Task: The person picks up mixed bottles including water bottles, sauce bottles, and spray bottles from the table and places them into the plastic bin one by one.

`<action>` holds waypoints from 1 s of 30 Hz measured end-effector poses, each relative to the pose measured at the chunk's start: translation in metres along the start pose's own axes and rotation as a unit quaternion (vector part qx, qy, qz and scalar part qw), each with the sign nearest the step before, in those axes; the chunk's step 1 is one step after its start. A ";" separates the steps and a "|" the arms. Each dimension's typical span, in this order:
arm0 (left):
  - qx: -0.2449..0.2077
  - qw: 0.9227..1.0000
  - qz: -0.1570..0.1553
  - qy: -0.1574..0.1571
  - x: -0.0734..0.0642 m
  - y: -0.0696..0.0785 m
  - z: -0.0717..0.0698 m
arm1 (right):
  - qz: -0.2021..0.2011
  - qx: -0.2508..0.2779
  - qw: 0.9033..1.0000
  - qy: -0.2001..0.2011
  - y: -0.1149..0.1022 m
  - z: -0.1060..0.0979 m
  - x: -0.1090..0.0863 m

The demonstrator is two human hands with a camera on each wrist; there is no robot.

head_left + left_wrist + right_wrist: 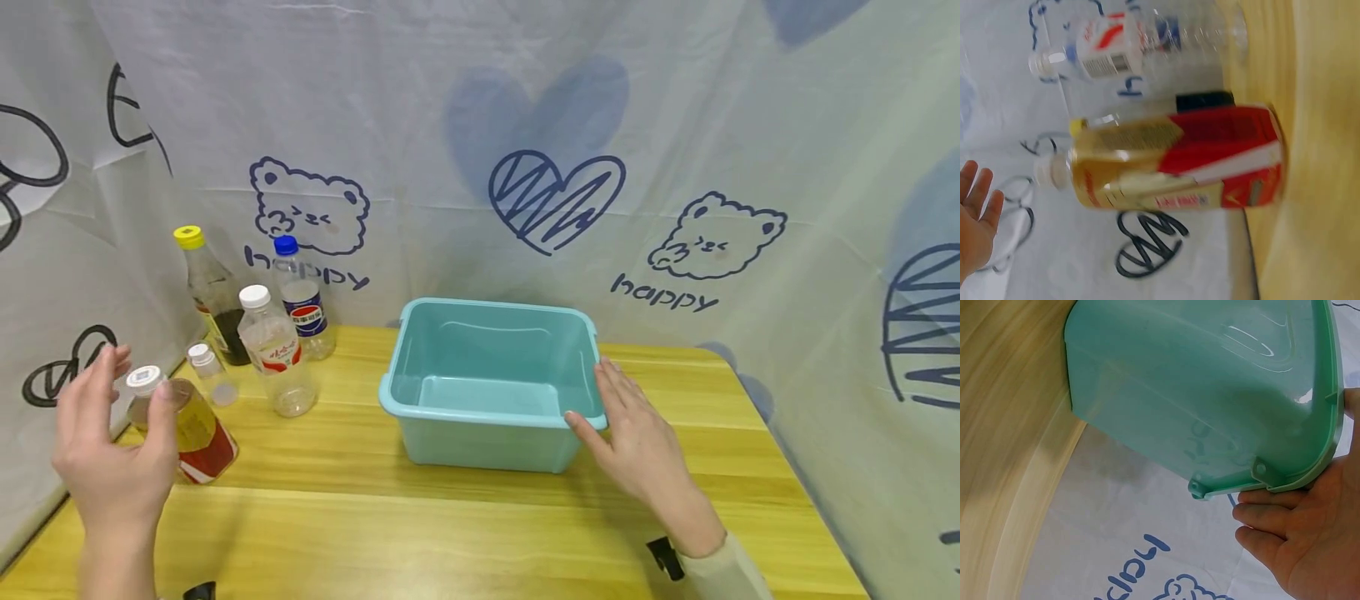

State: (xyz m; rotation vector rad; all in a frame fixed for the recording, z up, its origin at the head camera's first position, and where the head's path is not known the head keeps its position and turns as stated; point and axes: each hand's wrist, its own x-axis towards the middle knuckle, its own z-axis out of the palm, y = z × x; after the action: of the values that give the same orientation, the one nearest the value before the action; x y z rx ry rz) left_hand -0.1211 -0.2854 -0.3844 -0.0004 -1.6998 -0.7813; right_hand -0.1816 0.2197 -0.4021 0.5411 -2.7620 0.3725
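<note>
My left hand [116,467] is open, thumb and fingers apart, near the white cap of the red-and-yellow bottle [198,429], which stands upright on the counter's [315,525] left side. Four other bottles [279,367] stand behind it. My right hand [637,442] rests with straight fingers against the green tub's [487,443] right rim.

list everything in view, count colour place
bin: 1, teal, centre
big bottle: 1, red-gold, front left
small bottle: 1, clear, behind it
medium bottle: 1, clear, left
blue-capped bottle: 1, clear, back left
yellow-capped bottle: 1, dark liquid, back left
table: 1, yellow wood, below
printed cloth: count unclear, greyish, behind
small objects: 2, black, near front
sleeve: 1, cream, front right
left hand: 1, by big bottle
right hand: 1, touching bin
</note>
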 end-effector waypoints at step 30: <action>0.096 0.954 -0.220 -0.177 -0.030 -0.048 -0.022 | 0.002 0.007 1.000 0.004 0.001 0.000 0.000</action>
State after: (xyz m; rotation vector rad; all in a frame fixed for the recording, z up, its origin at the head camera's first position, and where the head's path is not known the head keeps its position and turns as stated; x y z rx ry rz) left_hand -0.1119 -0.3216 -0.4328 0.4077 -2.1500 -0.9810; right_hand -0.1817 0.2202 -0.4026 0.5358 -2.7546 0.3938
